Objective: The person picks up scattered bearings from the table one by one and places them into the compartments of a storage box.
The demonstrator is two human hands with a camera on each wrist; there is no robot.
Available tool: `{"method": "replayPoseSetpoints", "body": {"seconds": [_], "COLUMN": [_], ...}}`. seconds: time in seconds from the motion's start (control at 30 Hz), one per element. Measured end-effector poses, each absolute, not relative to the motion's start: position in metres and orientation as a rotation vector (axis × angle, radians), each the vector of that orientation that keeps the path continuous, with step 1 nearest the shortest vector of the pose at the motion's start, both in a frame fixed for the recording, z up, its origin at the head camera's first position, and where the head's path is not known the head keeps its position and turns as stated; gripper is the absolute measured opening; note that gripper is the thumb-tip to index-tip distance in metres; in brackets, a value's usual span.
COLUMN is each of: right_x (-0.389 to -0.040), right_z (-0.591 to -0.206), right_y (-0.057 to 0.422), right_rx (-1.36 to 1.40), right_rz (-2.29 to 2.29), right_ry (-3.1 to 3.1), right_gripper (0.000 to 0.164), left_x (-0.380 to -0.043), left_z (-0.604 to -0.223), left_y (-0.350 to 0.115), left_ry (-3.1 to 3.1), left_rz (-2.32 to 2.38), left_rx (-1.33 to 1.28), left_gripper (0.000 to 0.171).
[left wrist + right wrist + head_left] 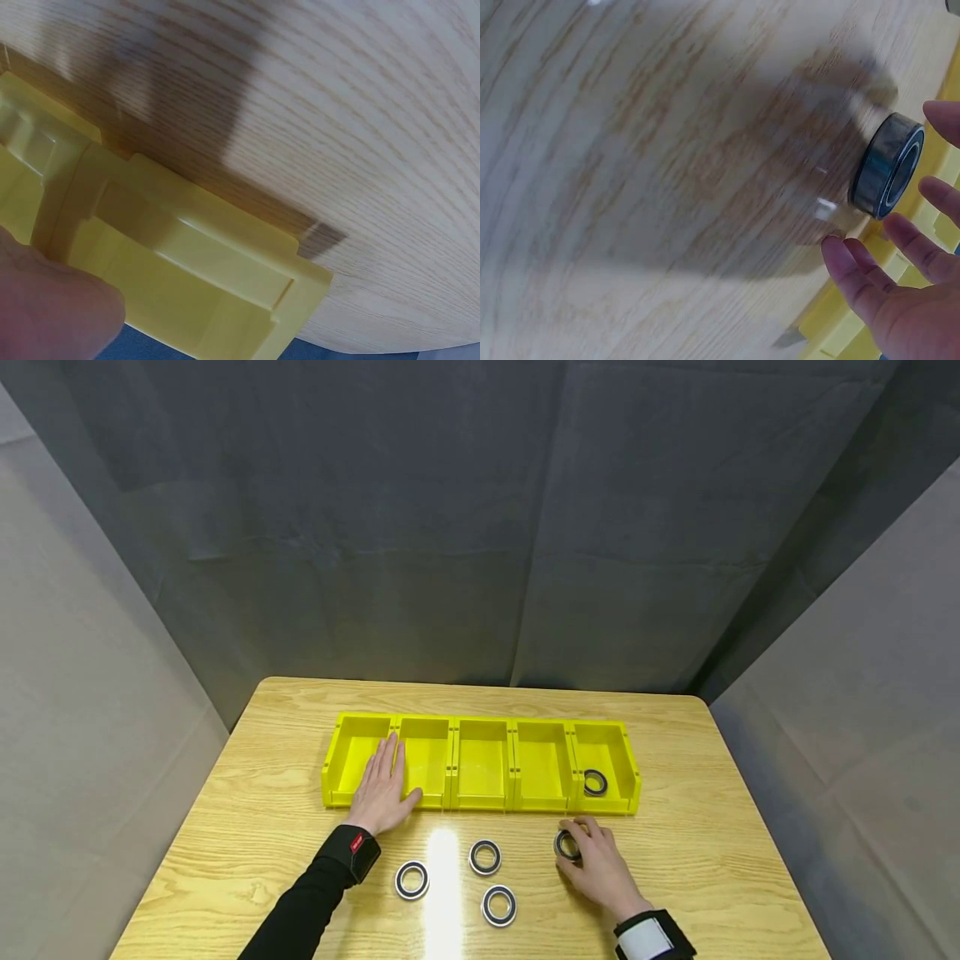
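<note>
My left hand [381, 789] lies over the divider between the two leftmost compartments of a yellow bin row [483, 804], fingers extended and thumb out to the side. In the left wrist view, part of this hand [60, 311] overlaps the bin's front. My right hand [598, 867] is at a ball bearing [562, 847] in front of the bin row's right part. The right wrist view shows this bearing [887, 166] close by the spread fingertips [896, 225], with no fingers closed round it. Another bearing [596, 782] lies in the rightmost compartment.
Three more bearings lie on the wooden table [247, 852]: one at the left [412, 880], one in the middle [485, 857] and one nearer the front [498, 906]. A grey curtain [420, 527] hangs behind the table, with pale cloth at both sides.
</note>
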State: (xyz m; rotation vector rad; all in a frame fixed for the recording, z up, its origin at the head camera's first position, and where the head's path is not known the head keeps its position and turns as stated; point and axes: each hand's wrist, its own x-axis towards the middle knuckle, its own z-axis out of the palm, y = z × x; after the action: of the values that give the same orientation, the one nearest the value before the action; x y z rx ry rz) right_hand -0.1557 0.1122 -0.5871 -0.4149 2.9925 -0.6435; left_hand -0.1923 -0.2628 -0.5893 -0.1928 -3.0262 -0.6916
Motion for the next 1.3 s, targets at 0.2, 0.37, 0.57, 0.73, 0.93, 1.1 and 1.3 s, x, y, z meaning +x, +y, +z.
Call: {"method": "replayPoseSetpoints", "body": {"seconds": [0.2,0.37,0.57,0.73,0.93,1.1,1.3], "right_x": [-0.157,-0.157,-0.156,-0.157,-0.159,-0.16,-0.161], "right_z": [-0.586,-0.586,-0.585,-0.586,-0.588,-0.589,-0.59], "right_y": [0.107,0.103,0.1,0.098,0.098,0.097,0.097], "right_rx": [-0.436,-0.457,-0.486,-0.487,-0.469,-0.47,-0.468], "right_rz": [-0.633,-0.632,-0.594,-0.549,-0.517,-0.512,-0.515], "right_ry": [2.974,2.964,2.978,2.994,2.994,3.009,3.013], "right_gripper": [0.047,0.042,0.04,0.037,0.034,0.033,0.034], "left_x": [-0.193,-0.192,-0.191,-0.192,-0.191,-0.191,-0.191], "left_z": [-0.589,-0.588,-0.588,-0.588,-0.589,-0.589,-0.59], "left_y": [-0.263,-0.262,-0.262,-0.262,-0.262,-0.262,-0.263], "left_ry": [-3.021,-3.022,-3.017,-3.018,-3.01,-3.019,-3.011], "left_rz": [-0.686,-0.69,-0.696,-0.687,-0.674,-0.675,-0.675], "left_rx": [-0.189,-0.191,-0.196,-0.194,-0.201,-0.199,-0.202], "left_gripper": [0.088,0.089,0.089,0.088,0.088,0.088,0.088]}}
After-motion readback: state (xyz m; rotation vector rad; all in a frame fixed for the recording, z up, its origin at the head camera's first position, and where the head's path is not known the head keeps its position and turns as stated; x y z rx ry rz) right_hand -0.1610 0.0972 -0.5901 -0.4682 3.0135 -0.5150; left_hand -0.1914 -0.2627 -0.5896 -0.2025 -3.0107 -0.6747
